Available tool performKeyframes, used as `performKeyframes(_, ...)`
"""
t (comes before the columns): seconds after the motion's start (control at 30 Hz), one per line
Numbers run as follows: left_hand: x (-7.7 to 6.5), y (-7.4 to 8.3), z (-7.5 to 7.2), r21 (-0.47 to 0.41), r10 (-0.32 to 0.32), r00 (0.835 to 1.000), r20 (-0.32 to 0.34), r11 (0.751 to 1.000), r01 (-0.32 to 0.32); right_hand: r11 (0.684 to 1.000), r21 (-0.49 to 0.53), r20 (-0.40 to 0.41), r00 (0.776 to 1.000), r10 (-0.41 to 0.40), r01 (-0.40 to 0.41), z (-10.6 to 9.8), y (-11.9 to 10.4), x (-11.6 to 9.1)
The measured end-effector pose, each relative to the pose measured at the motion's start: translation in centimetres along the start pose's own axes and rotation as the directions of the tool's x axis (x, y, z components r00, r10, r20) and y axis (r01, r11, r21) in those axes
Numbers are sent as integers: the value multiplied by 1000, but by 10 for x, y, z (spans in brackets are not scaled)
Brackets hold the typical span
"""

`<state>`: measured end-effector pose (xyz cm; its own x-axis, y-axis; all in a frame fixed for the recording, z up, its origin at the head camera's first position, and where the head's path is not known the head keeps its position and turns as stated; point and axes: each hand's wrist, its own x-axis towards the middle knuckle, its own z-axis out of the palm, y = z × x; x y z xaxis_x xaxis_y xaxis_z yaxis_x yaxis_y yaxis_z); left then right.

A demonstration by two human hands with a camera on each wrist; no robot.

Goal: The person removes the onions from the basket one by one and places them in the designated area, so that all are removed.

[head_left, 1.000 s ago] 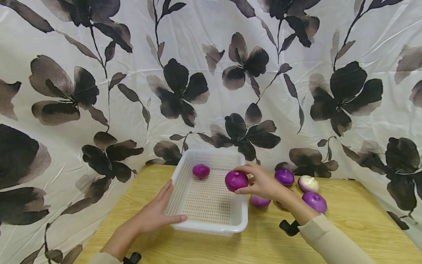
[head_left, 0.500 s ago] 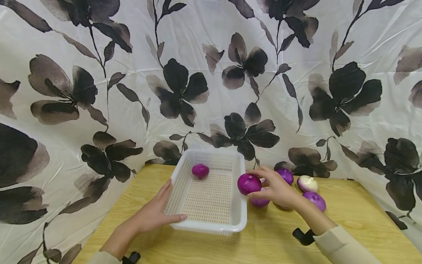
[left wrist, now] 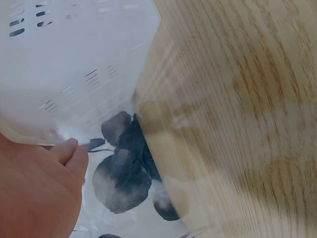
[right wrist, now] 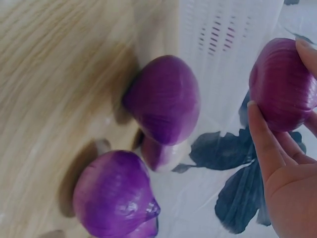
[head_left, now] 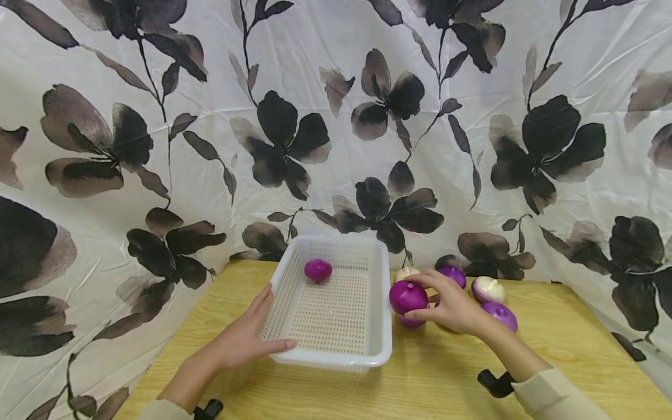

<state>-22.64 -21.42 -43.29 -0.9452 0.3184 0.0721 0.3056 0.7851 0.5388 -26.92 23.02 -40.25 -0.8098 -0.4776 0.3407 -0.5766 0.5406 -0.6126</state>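
My right hand (head_left: 455,306) pinches a purple-red onion (head_left: 407,297) between thumb and fingers, just outside the basket's right wall. The right wrist view shows this onion (right wrist: 278,82) held up, apart from the onions on the table. My left hand (head_left: 242,343) holds the white perforated plastic basket (head_left: 336,360) at its near left corner, thumb over the front rim and fingers along the left side. One red onion (head_left: 318,270) lies inside the basket, near its far left corner. In the left wrist view the fingers (left wrist: 74,154) meet the basket's rim.
Several onions sit on the wooden table (head_left: 556,344) right of the basket: a dark purple onion (head_left: 454,275), a half-white onion (head_left: 488,289) and a lighter purple onion (head_left: 500,315) among them. Others are partly hidden by my right hand. A floral cloth (head_left: 315,70) hangs behind.
The right hand has carried the held onion from above the basket rightward, past its right rim, to over the other onions. Left hand, basket and the onion inside stay put.
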Motion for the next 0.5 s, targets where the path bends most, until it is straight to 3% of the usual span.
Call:
performKeyframes(0.17,-1,1,0,-4,-3,1000,10,1000,3,999,31,17,1000,14,-15,-2,2,-6)
performKeyframes(0.5,1,1,-2,-3,1,1000,6,1000,-1,997,-18,31,997,71,-71,1,8,-21)
